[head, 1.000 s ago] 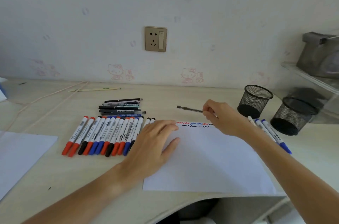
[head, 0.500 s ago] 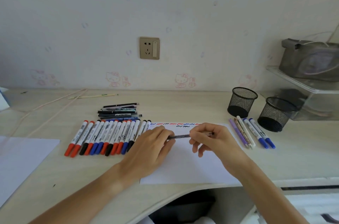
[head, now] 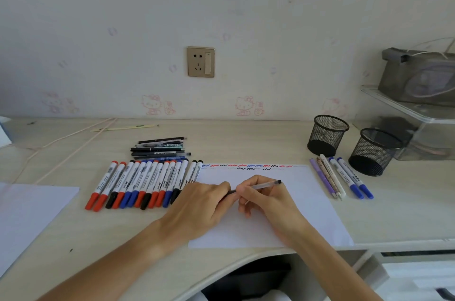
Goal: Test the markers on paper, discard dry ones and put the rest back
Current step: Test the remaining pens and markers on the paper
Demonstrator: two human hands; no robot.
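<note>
Two hands meet over the white paper (head: 307, 214): the right hand (head: 264, 199) pinches a slim clear pen (head: 267, 185), its long axis running left-right, dark end cap toward the right, while the left hand (head: 202, 204) closes on its left end. Left of them lie roughly fourteen capped markers (head: 145, 183) side by side; right stand two black mesh cups (head: 327, 134) on the tabletop (head: 246, 143).

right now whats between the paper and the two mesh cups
In the head view, five loose pens lie side by side on the desk between the paper and the mesh cups.
</note>
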